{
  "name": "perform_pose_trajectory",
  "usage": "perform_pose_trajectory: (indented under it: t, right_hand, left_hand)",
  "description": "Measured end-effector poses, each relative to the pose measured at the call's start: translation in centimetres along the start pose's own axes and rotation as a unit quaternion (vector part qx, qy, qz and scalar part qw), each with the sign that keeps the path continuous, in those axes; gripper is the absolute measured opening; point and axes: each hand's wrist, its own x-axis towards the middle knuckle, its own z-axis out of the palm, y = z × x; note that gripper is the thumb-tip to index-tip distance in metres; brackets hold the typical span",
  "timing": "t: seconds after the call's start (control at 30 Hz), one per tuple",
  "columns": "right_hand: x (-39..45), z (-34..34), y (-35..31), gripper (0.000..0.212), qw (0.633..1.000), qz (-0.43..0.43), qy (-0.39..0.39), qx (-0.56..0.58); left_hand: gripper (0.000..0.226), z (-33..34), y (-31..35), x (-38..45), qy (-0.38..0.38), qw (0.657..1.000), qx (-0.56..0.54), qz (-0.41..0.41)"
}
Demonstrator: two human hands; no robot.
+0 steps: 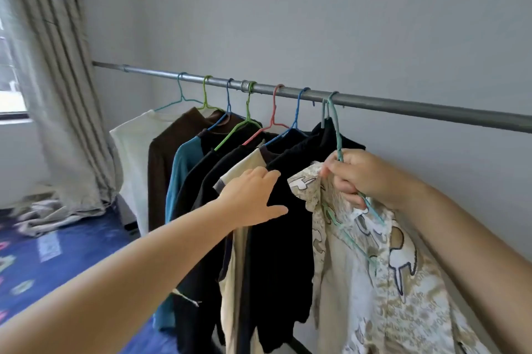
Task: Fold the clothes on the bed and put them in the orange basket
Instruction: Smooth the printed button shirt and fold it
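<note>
Head view: right hand [357, 178] is gripping the teal hanger [339, 149] carrying a patterned shirt [374, 281], lower right of frame. Left hand [253, 198], fingers straight, is pressing a black garment [276, 253] aside, centre. Shirt is looking light and limp; hold at the collar.

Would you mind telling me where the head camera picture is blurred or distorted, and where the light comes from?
Head view: daylight enters from the window at the left; the curtain beside it is smeared by motion blur; the wide lens bows the metal rail; the right hand on the teal hanger is fairly sharp; the black garments lose detail.
</note>
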Motion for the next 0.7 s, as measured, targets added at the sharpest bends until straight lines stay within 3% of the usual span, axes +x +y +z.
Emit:
perform_pose_trajectory:
  t: [0.1, 0.3, 0.43, 0.6, 0.7]
  right_hand:
    - [-1.5, 2.7, -3.6, 0.028, 0.995, -0.04, -0.091, 0.023]
    - [-3.1, 7.8, -11.3, 0.028, 0.971, -0.098, -0.189, 0.11]
    - [-3.5, 12.5, -16.3, 0.028, 0.941, -0.132, -0.242, 0.197]
    - [-3.2, 19.2, -23.2, 0.025, 0.884, -0.167, -0.309, 0.308]
    - [-3.4, 22.5, -27.0, 0.022, 0.849, -0.187, -0.343, 0.357]
  left_hand:
    - [0.089, -0.4, -2.0, -4.6, -0.026, 0.999, 0.0, -0.043]
    - [0.088, -2.6, -7.3, -12.5, -0.029, 0.983, -0.155, -0.089]
    - [0.067, -5.0, -11.8, -18.6, 0.018, 0.959, -0.219, -0.177]
    - [0.084, -9.2, -18.3, -27.7, 0.068, 0.939, -0.226, -0.251]
    - [0.075, -12.0, -21.4, -32.0, 0.135, 0.923, -0.203, -0.297]
